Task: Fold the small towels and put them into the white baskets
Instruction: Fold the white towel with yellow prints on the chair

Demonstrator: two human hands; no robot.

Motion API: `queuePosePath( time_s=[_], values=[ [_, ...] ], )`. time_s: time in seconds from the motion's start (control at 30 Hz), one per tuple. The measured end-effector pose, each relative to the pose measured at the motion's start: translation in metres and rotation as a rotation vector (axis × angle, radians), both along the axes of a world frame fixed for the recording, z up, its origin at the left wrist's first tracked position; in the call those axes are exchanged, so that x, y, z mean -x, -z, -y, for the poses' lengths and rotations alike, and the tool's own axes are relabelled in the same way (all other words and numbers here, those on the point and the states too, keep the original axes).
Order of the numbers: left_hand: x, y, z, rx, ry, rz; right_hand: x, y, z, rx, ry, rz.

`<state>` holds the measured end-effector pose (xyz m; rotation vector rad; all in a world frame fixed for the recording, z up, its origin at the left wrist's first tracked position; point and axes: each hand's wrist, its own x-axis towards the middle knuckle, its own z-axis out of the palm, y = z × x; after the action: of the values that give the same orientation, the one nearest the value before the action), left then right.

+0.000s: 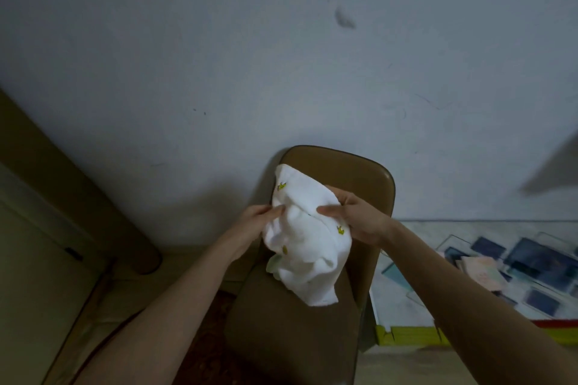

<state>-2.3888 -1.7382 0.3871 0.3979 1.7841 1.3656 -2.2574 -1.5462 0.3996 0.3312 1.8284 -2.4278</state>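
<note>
At the far left stands a tan door [34, 259] beside a pale wall [250, 56]. The person's left hand [255, 218] pinches the left edge of one white towel [305, 241], thumb on top of the cloth. The towel is bunched and hangs between the two hands, held above the seat of one brown chair [353, 172], its lower corner drooping toward the seat. The right hand [353, 217] grips the towel's right side, fingers curled round a fold. Three small yellow marks show on the cloth. Farther right, one glass-topped table [469, 259] holds dark cards.
</note>
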Motion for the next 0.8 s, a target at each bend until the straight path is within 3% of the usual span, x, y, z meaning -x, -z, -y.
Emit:
queuePosePath(
  time_s=[0.07,0.2,0.27,0.33,0.43,0.57,0.7,0.8],
  values=[
    [0.002,0.002,0.005,-0.090,0.027,-0.075,-0.004,-0.002,-0.001,-0.040,-0.018,0.029],
    [0.010,-0.021,0.006,-0.244,0.042,-0.334,-0.007,-0.008,0.000,-0.538,0.162,0.064],
    [0.008,-0.041,0.001,-0.190,0.206,-0.539,-0.005,-0.017,0.002,-0.484,0.265,-0.051],
    [0.005,-0.056,-0.005,-0.094,0.335,-0.693,-0.004,-0.029,0.005,-0.452,0.210,-0.098],
    [0.007,-0.065,-0.005,-0.033,0.317,-0.704,-0.008,-0.038,0.007,-0.399,0.118,-0.070],
    [0.012,-0.060,0.004,0.086,0.367,-0.722,-0.010,-0.038,0.005,-0.443,0.207,-0.068],
    [0.020,-0.042,0.021,0.341,0.590,-0.771,-0.009,-0.038,-0.002,-0.611,0.156,0.005],
    [0.038,-0.025,0.041,0.520,0.641,-0.739,-0.013,-0.018,-0.012,-0.746,0.292,0.120]
  ],
)
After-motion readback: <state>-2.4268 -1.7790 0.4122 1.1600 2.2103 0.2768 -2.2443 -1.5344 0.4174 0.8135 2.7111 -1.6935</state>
